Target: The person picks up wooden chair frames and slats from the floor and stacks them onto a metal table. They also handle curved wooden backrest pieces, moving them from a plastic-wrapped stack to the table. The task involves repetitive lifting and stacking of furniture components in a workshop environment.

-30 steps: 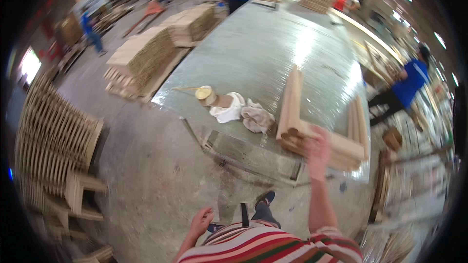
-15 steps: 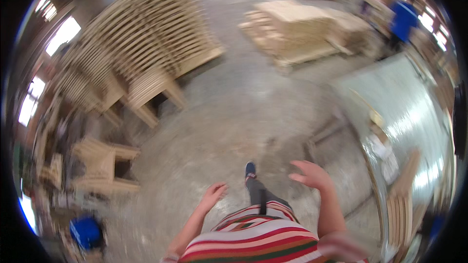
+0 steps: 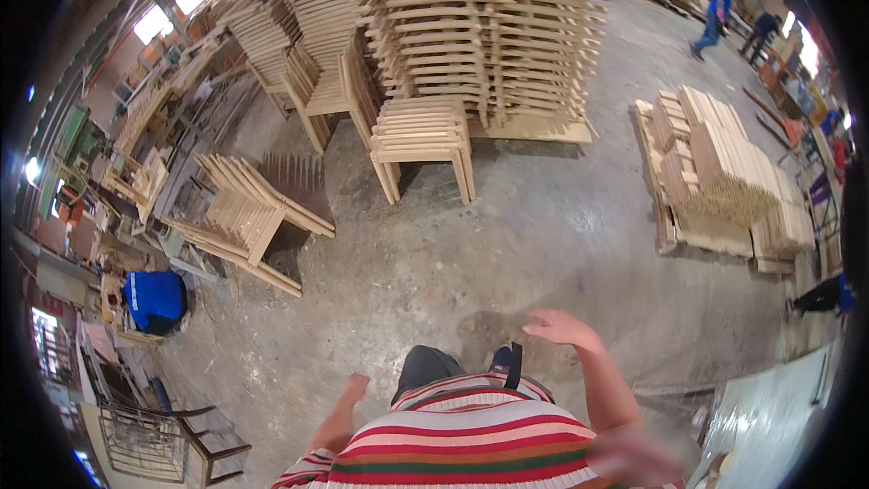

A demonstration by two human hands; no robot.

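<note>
My right hand [image 3: 563,328] is held out over the concrete floor in front of me, fingers stretched and holding nothing. My left hand [image 3: 356,388] hangs low at my left side, seen foreshortened; it looks loosely open, with nothing in it. Neither hand touches anything. Ahead of me stands a small stack of slatted wooden frames with legs [image 3: 419,134]. To the left of it, a tilted slatted wooden chair frame [image 3: 244,217] rests on the floor.
A tall stack of slatted wooden pieces [image 3: 489,36] rises at the far middle. Stacked boards [image 3: 724,172] lie on a pallet at right. A wrapped panel [image 3: 769,417] is near right. At left are a blue-covered object [image 3: 154,302] and a dark chair [image 3: 213,444]. A person in blue [image 3: 718,18] walks far right.
My view has swung left, so the wooden stacks sit further right and the wrapped panel has slid to the lower right. My left hand has dropped lower; both hands stay empty.
</note>
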